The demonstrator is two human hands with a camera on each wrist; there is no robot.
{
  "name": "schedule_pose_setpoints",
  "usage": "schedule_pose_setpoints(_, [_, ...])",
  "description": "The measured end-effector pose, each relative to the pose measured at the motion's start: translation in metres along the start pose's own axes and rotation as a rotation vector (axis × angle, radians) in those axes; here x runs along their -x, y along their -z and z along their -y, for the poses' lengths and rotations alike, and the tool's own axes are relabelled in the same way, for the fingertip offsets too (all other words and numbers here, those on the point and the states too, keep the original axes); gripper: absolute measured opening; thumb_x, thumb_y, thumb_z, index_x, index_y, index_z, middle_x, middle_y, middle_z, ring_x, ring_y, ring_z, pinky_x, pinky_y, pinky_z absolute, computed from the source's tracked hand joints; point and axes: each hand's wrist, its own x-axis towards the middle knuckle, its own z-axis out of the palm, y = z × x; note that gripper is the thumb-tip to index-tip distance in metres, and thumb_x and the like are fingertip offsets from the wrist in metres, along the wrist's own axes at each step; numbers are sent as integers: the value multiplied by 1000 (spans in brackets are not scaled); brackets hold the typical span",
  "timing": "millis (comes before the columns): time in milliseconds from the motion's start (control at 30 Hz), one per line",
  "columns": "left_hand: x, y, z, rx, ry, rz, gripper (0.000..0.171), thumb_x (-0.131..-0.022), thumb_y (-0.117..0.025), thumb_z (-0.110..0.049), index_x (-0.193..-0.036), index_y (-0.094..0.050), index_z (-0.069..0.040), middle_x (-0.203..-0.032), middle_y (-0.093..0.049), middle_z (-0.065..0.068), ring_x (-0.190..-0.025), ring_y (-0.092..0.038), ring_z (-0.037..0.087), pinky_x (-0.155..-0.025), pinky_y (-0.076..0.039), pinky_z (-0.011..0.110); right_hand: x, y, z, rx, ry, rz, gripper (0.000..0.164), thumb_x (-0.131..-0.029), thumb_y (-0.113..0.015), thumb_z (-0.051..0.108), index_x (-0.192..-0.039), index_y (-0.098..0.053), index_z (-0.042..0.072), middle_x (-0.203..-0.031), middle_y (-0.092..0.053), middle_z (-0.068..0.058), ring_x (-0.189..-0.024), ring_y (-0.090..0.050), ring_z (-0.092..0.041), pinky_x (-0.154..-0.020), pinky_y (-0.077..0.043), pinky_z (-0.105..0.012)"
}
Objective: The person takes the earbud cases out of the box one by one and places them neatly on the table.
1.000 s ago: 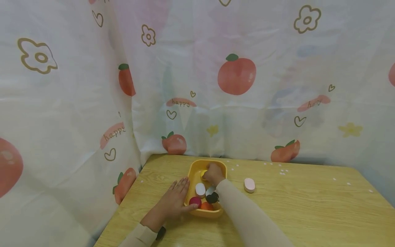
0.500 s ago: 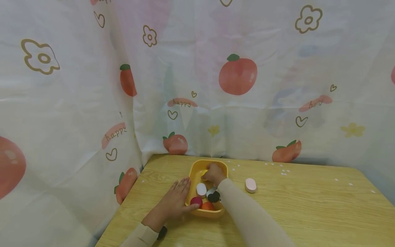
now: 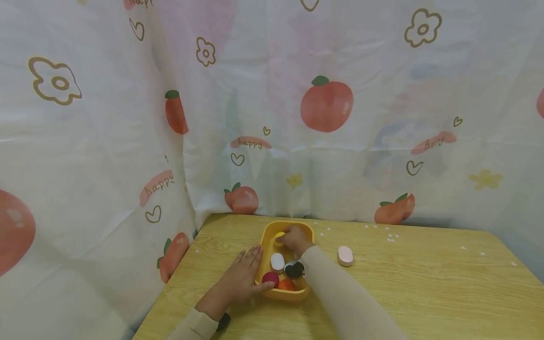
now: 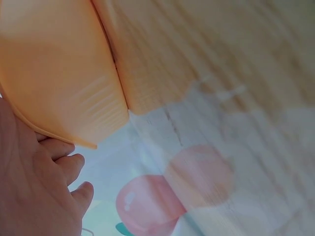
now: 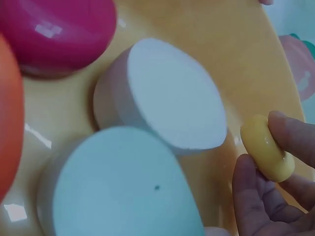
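Head view, from my end of the link: the right hand (image 3: 296,240) has thumb and fingertips pinched on a small yellow piece (image 3: 280,239) near the far end of the yellow tray (image 3: 286,296), lower middle of the frame. Right wrist cam shows that pinch clearly at the right edge, but I can't tell if the piece is resting on anything. Left hand (image 3: 239,279) has its fingers straight along the tray's left side, thumb over the near rim by the magenta piece (image 3: 270,279), gripping nothing as far as I can see.

What bugs me: the yellow piece looks glossy and rounded, so an off-centre squeeze could pop it loose. The right sleeve (image 3: 340,288) crosses the tray's right edge, so I'd guess it could snag the rim, or the wrist could nudge the pale blue block (image 5: 118,182). Too much left-hand push might skid the tray.

Writing: "happy" on the printed cloth (image 3: 276,189), left of centre and again lower left. Right-hand one's creased, top-left one's cropped. I can't make out any brand on the pieces.
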Motion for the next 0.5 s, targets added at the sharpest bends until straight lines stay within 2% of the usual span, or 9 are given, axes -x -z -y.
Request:
schedule_pose_setpoints(200, [0,-1,0,13,16,17,97,-92,-27,-74,-153,-23,2,-160,-17,12,-147,-13,25,-116,-12,47,4,0,3,-98,-13,4,50,-82,-76,8,-124,-56,-11,-106,-63,-17,-88,-61,-28,-88,-51,-44])
schedule_pose_setpoints(500, [1,-1,1,6,15,17,100,-90,-21,-77,-153,-21,1,-161,-15,12,-147,-12,24,-116,-12,46,5,-1,2,-200,-46,-4,42,-81,-77,3,-115,-58,-10,-98,-62,-14,-85,-62,-30,-82,-52,-39])
